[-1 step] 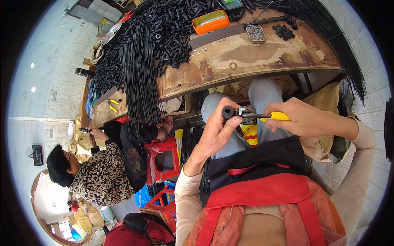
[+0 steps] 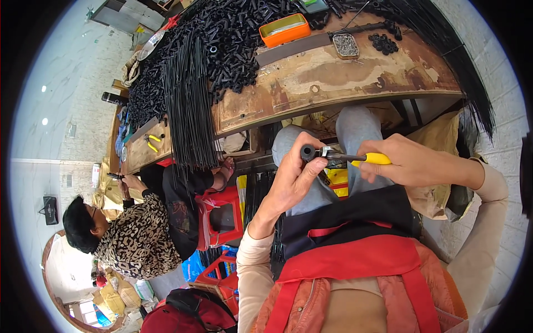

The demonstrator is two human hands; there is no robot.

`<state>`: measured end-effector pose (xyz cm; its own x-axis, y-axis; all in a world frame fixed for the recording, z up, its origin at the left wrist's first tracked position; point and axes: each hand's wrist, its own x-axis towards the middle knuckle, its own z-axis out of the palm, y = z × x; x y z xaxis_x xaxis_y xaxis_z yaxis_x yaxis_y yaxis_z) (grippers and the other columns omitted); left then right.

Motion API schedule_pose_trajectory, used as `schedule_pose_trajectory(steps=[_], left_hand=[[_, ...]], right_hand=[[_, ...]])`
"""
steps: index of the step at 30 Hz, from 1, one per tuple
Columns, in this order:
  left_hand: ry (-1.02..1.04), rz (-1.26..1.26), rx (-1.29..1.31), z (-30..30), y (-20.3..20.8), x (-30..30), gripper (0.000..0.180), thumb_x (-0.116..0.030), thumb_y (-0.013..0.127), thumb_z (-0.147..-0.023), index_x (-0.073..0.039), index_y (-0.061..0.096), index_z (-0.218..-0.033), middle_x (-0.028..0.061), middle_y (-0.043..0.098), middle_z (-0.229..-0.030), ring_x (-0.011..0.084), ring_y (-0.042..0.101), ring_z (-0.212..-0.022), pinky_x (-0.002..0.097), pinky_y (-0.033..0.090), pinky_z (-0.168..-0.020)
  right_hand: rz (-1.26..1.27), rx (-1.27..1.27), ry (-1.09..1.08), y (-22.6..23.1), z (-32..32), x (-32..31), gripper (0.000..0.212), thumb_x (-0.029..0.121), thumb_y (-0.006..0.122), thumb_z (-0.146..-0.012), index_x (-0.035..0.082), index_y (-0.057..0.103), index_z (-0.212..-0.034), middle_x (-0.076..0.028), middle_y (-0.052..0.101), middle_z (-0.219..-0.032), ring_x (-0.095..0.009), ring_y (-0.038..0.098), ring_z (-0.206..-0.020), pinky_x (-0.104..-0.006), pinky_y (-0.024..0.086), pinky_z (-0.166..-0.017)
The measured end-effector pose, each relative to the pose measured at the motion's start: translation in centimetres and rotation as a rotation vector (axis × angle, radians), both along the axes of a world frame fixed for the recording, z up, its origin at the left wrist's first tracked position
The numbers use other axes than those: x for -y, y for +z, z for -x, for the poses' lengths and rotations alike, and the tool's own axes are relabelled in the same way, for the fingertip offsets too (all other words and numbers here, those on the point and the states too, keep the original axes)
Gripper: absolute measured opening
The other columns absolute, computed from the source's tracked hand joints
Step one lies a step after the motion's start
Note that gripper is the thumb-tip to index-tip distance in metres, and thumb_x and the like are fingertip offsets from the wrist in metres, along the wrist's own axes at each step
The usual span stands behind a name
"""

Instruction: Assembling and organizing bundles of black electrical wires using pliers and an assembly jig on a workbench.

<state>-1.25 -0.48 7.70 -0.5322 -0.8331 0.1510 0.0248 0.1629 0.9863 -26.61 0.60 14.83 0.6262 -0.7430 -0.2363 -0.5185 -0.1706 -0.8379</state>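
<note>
A scuffed, stained wooden worktop point(image 2: 327, 83) arcs across the upper frame, bearing one jumbled heap of black tubular pieces point(image 2: 239, 64), one orange rectangular box point(image 2: 287, 37) and one small tray point(image 2: 348, 56) of metal bits. Right of centre, the left hand point(image 2: 294, 172), forearm angled upward, keeps its grip pinched on one smooth black tube point(image 2: 307, 152); the right hand point(image 2: 408, 158), wrist bent inward, curls its grip around one yellow-handled tool point(image 2: 378, 158), perhaps pliers, partly hidden by fingers.

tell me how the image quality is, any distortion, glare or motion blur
Head view: fisheye distortion bows the front edge of the table, corners go black; two small bright spots, lamps or glare, show far left; the yellow handle looks fairly sharp.
</note>
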Motion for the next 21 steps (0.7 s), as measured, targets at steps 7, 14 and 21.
schedule_pose_trajectory(steps=[7, 14, 21], left_hand=[[-0.010, -0.043, 0.072, -0.2, -0.3, -0.6, 0.022, -0.020, 0.055, -0.097, -0.001, 0.049, -0.105, 0.0034, 0.050, -0.081, 0.0106, 0.048, -0.073, 0.0248, 0.042, -0.069], [0.262, -0.102, -0.196, 0.0, -1.7, 4.1, 0.030, -0.025, 0.046, -0.103, 0.002, 0.048, -0.115, 0.0010, 0.040, -0.069, 0.0104, 0.038, -0.060, 0.0280, 0.040, -0.060], [0.160, -0.177, -0.146, 1.8, -3.0, 5.7, 0.030, -0.026, 0.048, -0.102, 0.002, 0.048, -0.113, -0.0008, 0.038, -0.069, 0.0086, 0.034, -0.061, 0.0254, 0.032, -0.057]], right_hand=[[-0.228, 0.011, -0.049, -2.4, -0.3, -0.6, 0.037, 0.038, 0.055, -0.096, 0.002, 0.059, -0.091, -0.021, 0.059, -0.071, -0.038, 0.060, -0.069, -0.0440, 0.043, -0.062], [0.866, -0.141, -0.267, -9.3, 3.9, 12.0, 0.025, 0.007, 0.066, -0.074, 0.004, 0.062, -0.098, -0.015, 0.064, -0.088, -0.033, 0.063, -0.082, -0.0418, 0.049, -0.071], [0.945, -0.482, -0.355, -11.2, 6.0, 22.6, 0.021, 0.004, 0.056, -0.075, 0.006, 0.065, -0.094, -0.015, 0.067, -0.091, -0.035, 0.064, -0.085, -0.0450, 0.049, -0.069]])
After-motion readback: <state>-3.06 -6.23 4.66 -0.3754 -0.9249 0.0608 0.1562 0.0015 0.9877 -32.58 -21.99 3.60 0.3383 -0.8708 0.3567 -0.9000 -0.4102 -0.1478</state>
